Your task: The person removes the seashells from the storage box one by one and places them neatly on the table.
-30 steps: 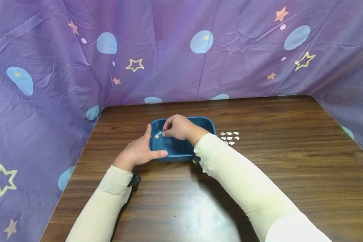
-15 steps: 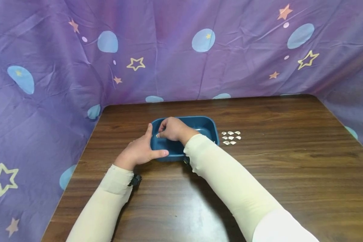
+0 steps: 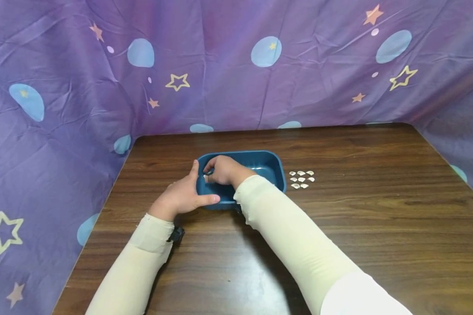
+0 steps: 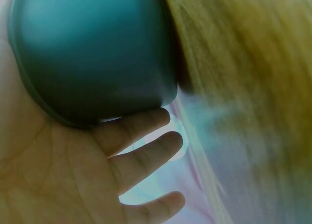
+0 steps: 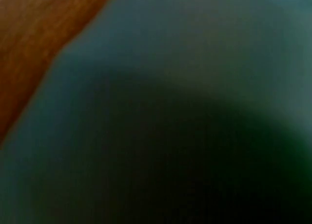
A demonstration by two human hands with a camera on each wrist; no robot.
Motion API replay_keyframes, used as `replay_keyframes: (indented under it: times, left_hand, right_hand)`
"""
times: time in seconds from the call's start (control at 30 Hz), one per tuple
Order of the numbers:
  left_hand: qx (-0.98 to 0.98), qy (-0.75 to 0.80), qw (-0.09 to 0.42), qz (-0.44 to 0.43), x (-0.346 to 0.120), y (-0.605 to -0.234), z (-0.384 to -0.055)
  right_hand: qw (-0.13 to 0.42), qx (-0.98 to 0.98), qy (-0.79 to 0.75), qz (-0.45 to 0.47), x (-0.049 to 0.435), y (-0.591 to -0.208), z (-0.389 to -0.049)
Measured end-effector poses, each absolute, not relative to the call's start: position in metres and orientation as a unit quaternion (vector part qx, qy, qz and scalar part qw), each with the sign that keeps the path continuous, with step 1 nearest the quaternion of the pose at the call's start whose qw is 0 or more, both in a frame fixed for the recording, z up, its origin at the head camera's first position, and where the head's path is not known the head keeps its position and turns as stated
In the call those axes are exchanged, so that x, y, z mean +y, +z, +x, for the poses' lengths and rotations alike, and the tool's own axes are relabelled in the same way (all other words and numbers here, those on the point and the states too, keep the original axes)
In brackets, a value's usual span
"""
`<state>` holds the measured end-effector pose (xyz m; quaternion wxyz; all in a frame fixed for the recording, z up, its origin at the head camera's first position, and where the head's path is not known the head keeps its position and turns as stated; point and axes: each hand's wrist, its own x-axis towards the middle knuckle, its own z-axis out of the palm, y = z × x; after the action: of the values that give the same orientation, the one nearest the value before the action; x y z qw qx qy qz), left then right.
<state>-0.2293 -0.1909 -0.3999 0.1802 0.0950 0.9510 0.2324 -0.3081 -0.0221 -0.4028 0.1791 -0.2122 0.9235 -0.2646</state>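
Observation:
A deep blue plastic tub (image 3: 266, 175) stands on the table in the head view. My left hand (image 3: 179, 197) grips its left end, thumb over the near rim and index finger by the left side. In the left wrist view the tub's outer wall (image 4: 97, 48) lies against the palm, with several outstretched fingers (image 4: 146, 160) below it. My right hand (image 3: 224, 169) reaches down inside the tub's left part. Its thumb and index finger, bent, pinch a small pale shell (image 3: 206, 178), partly hidden by the fingertips. The right wrist view is dark and blurred.
Several small white shells (image 3: 301, 179) lie in neat rows on the wooden table (image 3: 378, 210), just right of the tub. A purple curtain (image 3: 228, 96) with stars hangs behind and beside the table.
My right hand has moved left and lower in the tub, from beside the shell to fingertips on it. My left hand has kept its hold. The view has shifted slightly.

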Motion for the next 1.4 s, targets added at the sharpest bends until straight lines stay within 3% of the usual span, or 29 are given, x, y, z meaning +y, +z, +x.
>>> replay_keyframes:
  times: [0.2,0.8,1.4]
  left_hand:
    - [0.951,0.233,0.178,0.097,-0.1911,-0.3997,-0.2291]
    - [0.954,0.23,0.169,0.097,-0.1899,-0.3988,-0.2283]
    - [0.953,0.231,0.174,0.094,-0.19,-0.3985,-0.2288]
  right_hand:
    - [0.203,0.92,-0.255,-0.217,-0.0224,-0.4018,-0.3064]
    - [0.178,0.928,-0.249,-0.213,-0.0209,-0.4015,-0.3042]
    - [0.198,0.918,-0.284,-0.195,-0.0177,-0.4014,-0.3031]
